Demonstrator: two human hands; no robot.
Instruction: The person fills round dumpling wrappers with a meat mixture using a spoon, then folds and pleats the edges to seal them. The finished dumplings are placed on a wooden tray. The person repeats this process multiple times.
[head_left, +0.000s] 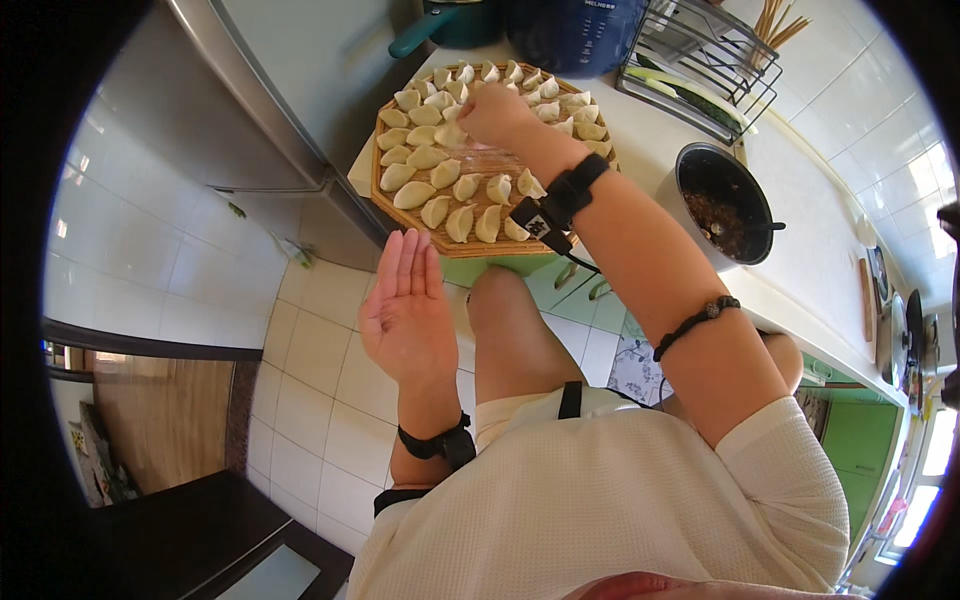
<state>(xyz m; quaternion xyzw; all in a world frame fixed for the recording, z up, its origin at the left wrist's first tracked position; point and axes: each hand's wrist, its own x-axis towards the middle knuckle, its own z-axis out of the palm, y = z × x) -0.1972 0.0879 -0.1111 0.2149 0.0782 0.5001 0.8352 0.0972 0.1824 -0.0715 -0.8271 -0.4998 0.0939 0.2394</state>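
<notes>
Rows of pale raw dumplings lie on an octagonal tray of woven bamboo or similar slats, on the counter before me. My right hand is over the tray's middle, knuckles up and fingers curled. Directly at its fingertips is one dumpling; whether the fingers grip it or merely touch it is hidden. A floury bare patch of the tray shows below that hand. My left hand is held palm up in front of the tray's near edge, fingers straight and side by side, with nothing on it.
To the right stands a pot with dark minced filling and a utensil handle over its rim. Behind are a wire rack with green vegetables, a blue container and a teal-handled pan. A fridge-like cabinet borders the tray's left.
</notes>
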